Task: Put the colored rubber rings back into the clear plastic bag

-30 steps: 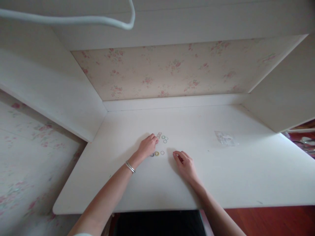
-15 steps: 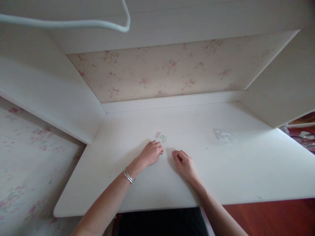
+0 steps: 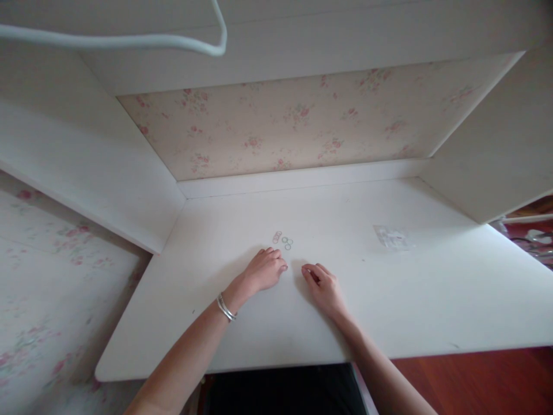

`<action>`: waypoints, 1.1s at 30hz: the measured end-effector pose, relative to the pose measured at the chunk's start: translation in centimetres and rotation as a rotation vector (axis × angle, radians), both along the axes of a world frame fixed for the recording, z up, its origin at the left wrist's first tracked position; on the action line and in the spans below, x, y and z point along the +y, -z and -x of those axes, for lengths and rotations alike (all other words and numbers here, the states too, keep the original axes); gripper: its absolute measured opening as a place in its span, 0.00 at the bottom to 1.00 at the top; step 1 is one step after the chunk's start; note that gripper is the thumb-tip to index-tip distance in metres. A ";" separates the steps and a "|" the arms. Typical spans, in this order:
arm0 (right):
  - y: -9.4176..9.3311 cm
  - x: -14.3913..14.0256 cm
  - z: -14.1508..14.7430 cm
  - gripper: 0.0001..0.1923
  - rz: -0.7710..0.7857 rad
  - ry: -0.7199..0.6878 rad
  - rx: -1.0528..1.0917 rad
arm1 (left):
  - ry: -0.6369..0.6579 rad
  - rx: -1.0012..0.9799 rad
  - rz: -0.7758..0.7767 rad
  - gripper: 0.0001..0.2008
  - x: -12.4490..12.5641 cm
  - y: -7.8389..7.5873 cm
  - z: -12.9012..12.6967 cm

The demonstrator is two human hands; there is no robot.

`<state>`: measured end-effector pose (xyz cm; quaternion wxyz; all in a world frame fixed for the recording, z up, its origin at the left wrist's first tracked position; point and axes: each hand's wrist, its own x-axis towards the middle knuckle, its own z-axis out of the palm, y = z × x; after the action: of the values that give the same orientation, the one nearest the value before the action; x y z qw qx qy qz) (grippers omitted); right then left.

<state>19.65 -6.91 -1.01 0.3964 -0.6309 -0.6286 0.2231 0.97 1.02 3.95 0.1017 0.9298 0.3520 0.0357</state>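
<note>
Desk (image 3: 432, 300) bare right of hands; small rings (image 3: 283, 240) ahead; plastic bag (image 3: 392, 237) far right.

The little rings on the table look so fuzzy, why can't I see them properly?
Head view: the small rings are tiny and softly blurred; the white table is brightly and evenly lit, with only faint shadows beside the left hand and right hand; the wide lens bends the edges.

Both hands (image 3: 294, 279) rest near small rings (image 3: 283, 240).
</note>
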 end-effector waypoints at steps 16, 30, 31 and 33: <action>0.1 0.1 0.1 0.15 -0.003 -0.002 -0.009 | 0.025 0.060 -0.010 0.11 -0.3 -0.4 -0.8; -0.1 0.5 0.1 0.18 0.054 0.026 0.056 | -0.167 -0.152 0.051 0.13 -1.4 -2.0 1.1; -0.1 0.8 0.2 0.18 0.063 0.020 0.054 | -0.224 -0.215 0.070 0.13 -1.7 -1.9 1.8; -0.4 1.8 0.5 0.18 0.072 -0.021 0.015 | -0.345 -0.355 0.123 0.13 -2.4 -1.3 3.3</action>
<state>19.15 -5.13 -0.58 0.3761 -0.6364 -0.6236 0.2543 -2.30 -1.41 5.23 0.2109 0.8272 0.4835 0.1937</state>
